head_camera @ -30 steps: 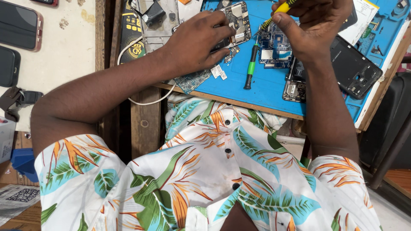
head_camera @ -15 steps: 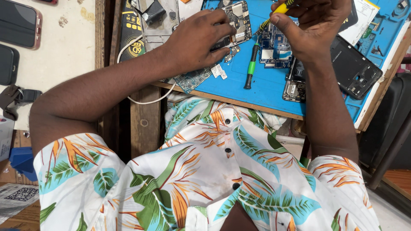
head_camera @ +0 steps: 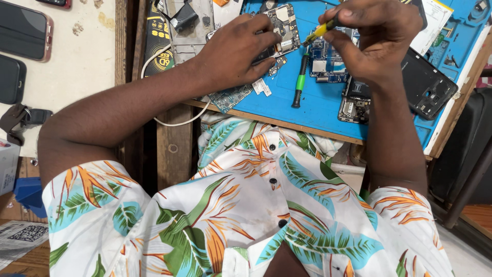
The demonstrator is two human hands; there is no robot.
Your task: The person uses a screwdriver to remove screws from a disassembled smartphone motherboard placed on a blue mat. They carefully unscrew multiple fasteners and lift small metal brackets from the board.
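Observation:
My left hand [head_camera: 237,50] presses down on a small phone circuit board [head_camera: 283,26] lying on a blue work mat [head_camera: 323,105]. My right hand [head_camera: 371,37] pinches a yellow-handled screwdriver [head_camera: 319,32], its tip pointing left toward that board. Just below the tip, a green and black screwdriver [head_camera: 299,82] rests on the mat. Blue circuit boards [head_camera: 326,64] lie partly hidden under my right hand.
A black phone back cover [head_camera: 428,84] and an opened phone [head_camera: 352,105] lie on the mat's right side. Another board [head_camera: 230,96] sits at the mat's near edge. A white cable [head_camera: 177,122] loops off the desk. Two phones [head_camera: 23,33] lie far left.
Both hands stay where they were over the board. The yellow screwdriver has shifted only slightly in my right fingers.

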